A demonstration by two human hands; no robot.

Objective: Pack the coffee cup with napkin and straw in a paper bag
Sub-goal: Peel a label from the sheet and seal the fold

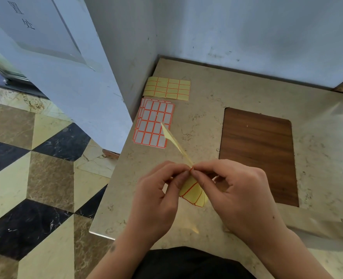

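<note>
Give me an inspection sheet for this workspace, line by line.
Surface: beige marble-look counter with a dark wood inset panel.
Job's things: brown paper, possibly the paper bag, at the right edge; no cup, napkin or straw seen.
Clutter: yellow label sheet and a stack of white label sheets near the wall.
Hands: left hand and right hand both pinch a folded yellow label sheet.
Cables: nothing seen.
Surroundings: grey wall, patterned tile floor, pale door at left.
</note>
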